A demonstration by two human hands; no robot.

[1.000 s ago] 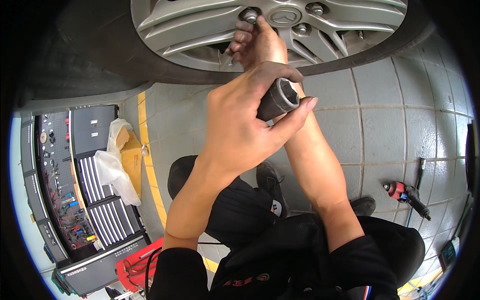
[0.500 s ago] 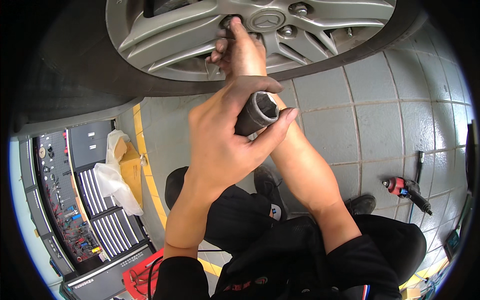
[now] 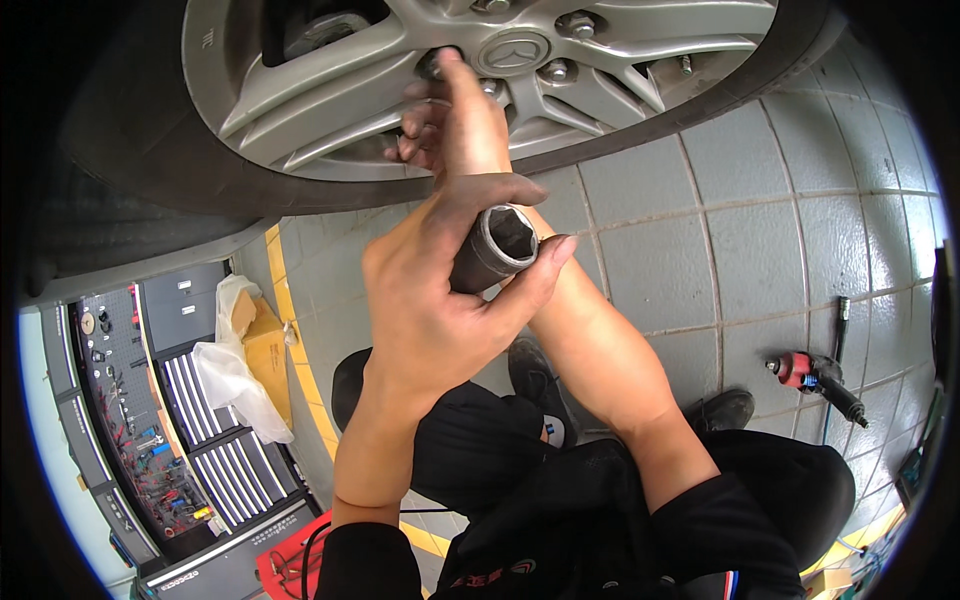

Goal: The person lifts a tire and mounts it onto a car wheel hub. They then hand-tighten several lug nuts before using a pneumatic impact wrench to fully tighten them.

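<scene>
My left hand is closed around a dark metal impact socket, whose hexagonal open end faces up toward me. It is held above my right forearm. Farther up, my right hand reaches to the silver alloy wheel. The thumb tip is at a lug nut recess left of the round centre cap, with the other fingers curled and slightly blurred. What the fingertips grip in that recess is hidden. Other lug nuts show in the recesses around the cap. A black tyre surrounds the wheel.
A red and black impact wrench lies on the grey tiled floor at right, beside a black bar. At left stand a tool cabinet, a cardboard box with plastic film and a red tray. My shoes are below my arms.
The wheel and both hands appear slightly lower and farther left in the picture. My left hand keeps its hold on the socket, and my right hand stays at the same recess.
</scene>
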